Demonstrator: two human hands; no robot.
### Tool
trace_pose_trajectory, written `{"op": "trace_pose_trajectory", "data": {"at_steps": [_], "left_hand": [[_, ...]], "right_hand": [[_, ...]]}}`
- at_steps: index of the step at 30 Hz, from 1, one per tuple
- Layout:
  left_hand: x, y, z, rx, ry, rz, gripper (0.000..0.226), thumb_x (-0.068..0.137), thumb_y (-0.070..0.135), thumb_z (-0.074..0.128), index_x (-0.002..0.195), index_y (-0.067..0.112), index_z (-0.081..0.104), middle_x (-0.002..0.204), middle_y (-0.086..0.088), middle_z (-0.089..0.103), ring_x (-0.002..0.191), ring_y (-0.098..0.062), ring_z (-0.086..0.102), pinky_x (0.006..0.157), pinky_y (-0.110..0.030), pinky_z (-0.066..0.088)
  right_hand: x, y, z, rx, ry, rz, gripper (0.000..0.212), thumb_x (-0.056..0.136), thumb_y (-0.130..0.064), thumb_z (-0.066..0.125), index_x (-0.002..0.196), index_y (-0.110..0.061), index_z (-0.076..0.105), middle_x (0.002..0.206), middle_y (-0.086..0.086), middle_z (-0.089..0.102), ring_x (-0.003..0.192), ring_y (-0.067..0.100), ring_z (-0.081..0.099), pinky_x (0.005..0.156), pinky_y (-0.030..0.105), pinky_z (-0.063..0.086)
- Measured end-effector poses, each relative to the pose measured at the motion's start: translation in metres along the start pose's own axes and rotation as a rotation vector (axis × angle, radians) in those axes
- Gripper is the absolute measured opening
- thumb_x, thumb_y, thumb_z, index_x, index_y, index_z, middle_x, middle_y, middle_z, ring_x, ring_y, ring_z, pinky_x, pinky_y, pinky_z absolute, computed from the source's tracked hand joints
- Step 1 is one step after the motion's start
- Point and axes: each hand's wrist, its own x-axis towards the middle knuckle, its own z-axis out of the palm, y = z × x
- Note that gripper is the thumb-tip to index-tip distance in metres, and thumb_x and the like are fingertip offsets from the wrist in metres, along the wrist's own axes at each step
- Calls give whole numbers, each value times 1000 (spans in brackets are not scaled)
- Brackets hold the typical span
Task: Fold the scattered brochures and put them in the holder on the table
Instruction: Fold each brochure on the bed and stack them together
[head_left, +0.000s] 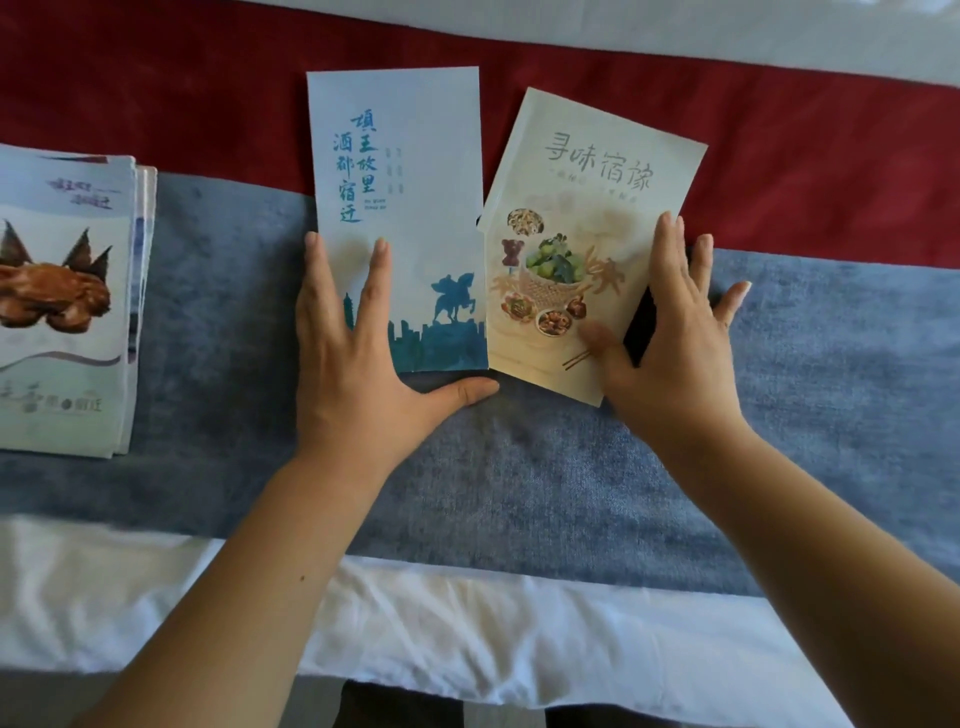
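Observation:
A pale blue folded brochure (410, 171) with blue lettering and a horseman silhouette lies in the middle of the cloth. My left hand (358, 358) rests flat on its lower left part, fingers straight, thumb along its bottom edge. Beside it on the right lies a cream brochure (587, 171) with food pictures, tilted clockwise. My right hand (670, 332) lies on its right edge with straight fingers, and the thumb presses the lower part of its cover. A stack of folded brochures (62, 301) with a food photo sits at the left edge. No holder is in view.
The brochures lie on a blue-grey cloth (519, 493) over a dark red cloth (182, 88). White crumpled fabric (415, 634) runs along the near edge. A dark strip (638, 322) shows under the cream brochure's right edge.

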Motion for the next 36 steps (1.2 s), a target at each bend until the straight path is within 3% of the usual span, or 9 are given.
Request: {"op": "trace_pose_trajectory", "data": {"at_steps": [3,5,7,12,19,23,25,29,36], "left_hand": [[1,0,0,12,8,-5,134,57,97,61,163,27,16,169,-21,-3,154,-41,8,120,-57,24],[3,4,0,53,8,-22,132,58,101,54,162,27,19,168,-24,-1,153,-44,11,119,-57,26],[6,8,-2,119,-2,-37,133,57,103,48,162,26,19,167,-27,2,151,-47,15,120,-56,26],[7,13,-6,185,-35,-55,130,60,103,42,162,28,15,166,-28,0,150,-48,15,120,-56,25],[11,18,-3,141,-33,-71,122,64,93,57,161,32,17,166,-25,2,149,-48,15,116,-59,32],[8,14,-2,127,-32,-25,117,64,94,57,161,37,22,167,-23,0,151,-47,13,117,-61,34],[6,10,-4,129,-28,4,119,61,99,52,160,39,23,168,-24,-1,151,-48,14,117,-61,32],[3,4,-5,208,-32,21,126,53,106,46,160,46,15,166,-28,-12,153,-48,7,117,-61,26],[5,2,-6,274,-59,0,122,55,108,34,159,50,9,166,-29,3,153,-47,9,116,-63,22]], "right_hand": [[-3,1,-1,188,110,20,110,85,-16,84,166,-28,9,159,-3,46,149,29,40,127,51,24],[-6,2,1,285,165,28,115,80,-5,86,166,-24,12,152,-13,54,130,10,60,113,28,46],[-5,3,1,334,190,41,116,79,0,85,166,-24,12,146,-20,55,114,1,65,99,13,49],[-6,-1,-1,468,239,87,112,77,6,84,165,-28,24,138,-31,58,101,7,70,103,31,55],[6,-7,-7,296,140,142,93,79,-5,84,156,-39,44,99,-23,72,95,-4,69,90,7,49],[19,-15,-5,-91,78,-88,68,94,-22,72,155,-30,45,145,-1,60,133,27,45,115,35,35],[21,-14,-1,-285,39,-164,61,105,-38,53,161,-27,34,169,2,30,156,37,15,128,48,1],[15,-1,5,-455,-34,-95,70,107,-63,17,167,-28,1,174,-9,-5,159,30,-17,122,57,-19],[17,-1,13,-486,-17,-72,73,106,-62,15,167,-23,1,174,-12,-7,159,29,-19,116,62,-25]]}}
